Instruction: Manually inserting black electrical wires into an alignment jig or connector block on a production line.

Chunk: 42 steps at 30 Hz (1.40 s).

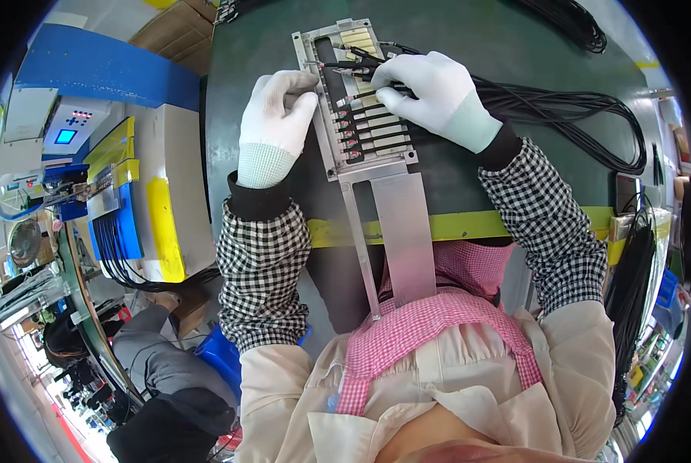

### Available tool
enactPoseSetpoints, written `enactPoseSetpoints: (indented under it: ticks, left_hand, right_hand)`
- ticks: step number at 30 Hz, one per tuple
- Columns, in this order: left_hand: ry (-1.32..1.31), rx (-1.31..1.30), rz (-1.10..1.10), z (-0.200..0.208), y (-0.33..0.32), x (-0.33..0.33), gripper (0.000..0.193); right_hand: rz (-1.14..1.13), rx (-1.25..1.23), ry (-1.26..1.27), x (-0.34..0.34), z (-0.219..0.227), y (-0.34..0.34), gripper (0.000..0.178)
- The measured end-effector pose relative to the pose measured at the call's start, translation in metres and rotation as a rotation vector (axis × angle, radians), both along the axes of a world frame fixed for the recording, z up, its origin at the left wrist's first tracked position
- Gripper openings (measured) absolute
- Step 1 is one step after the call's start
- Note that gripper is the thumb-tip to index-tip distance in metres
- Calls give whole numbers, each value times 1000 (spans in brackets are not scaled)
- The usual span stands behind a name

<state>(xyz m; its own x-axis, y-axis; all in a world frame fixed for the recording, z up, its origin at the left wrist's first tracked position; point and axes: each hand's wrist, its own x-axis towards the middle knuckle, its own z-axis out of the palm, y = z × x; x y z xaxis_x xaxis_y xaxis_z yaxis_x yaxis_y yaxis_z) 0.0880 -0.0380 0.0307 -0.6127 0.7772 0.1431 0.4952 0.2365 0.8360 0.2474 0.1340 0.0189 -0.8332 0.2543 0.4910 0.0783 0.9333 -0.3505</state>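
A metal fixture point(332, 157) with a row of slots lies on the green table, angled slightly. Black cables with metal-tipped ends point(353, 133) sit side by side in its nearer slots; pale slots point(355, 37) show at its far end. My left hand point(278, 116), in a white glove, rests at the fixture's left edge with its fingers curled; whatever its fingertips hold is hidden. Over the right side, my gloved right hand point(434, 92) pinches a black cable point(366, 96) whose end points toward the slots. Other loose cable ends point(345, 66) cross the fixture just beyond.
A bundle of black cables point(592, 104) loops across the table point(469, 189) to the right. A flat metal plate point(405, 231) extends from the fixture over the yellow-taped edge toward me. To the left stands a grey machine housing point(179, 185); another person's legs point(164, 355) are below it.
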Motion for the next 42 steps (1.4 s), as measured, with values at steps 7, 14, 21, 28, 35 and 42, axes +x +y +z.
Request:
enactPoseSetpoints:
  ticks: [7,14,21,28,35,42]
  left_hand:
    - [36,-35,-9,7,-1,5,18]
    - [111,-11,-32,5,-2,7,16]
    - [75,-48,-70,10,-4,9,15]
    - [587,6,-199,15,1,21,19]
    - [855,-113,-280,14,4,23,21]
    - [937,-148,-247,12,3,23,21]
  right_hand:
    - [-46,24,-9,-4,4,-12,10]
    - [-92,106,-98,-4,6,-15,9]
    - [-29,120,-83,-7,8,-15,9]
    - [22,148,-79,-8,9,-12,9]
    - [-69,278,-151,19,20,-3,14]
    - [-40,464,-189,27,12,-11,30]
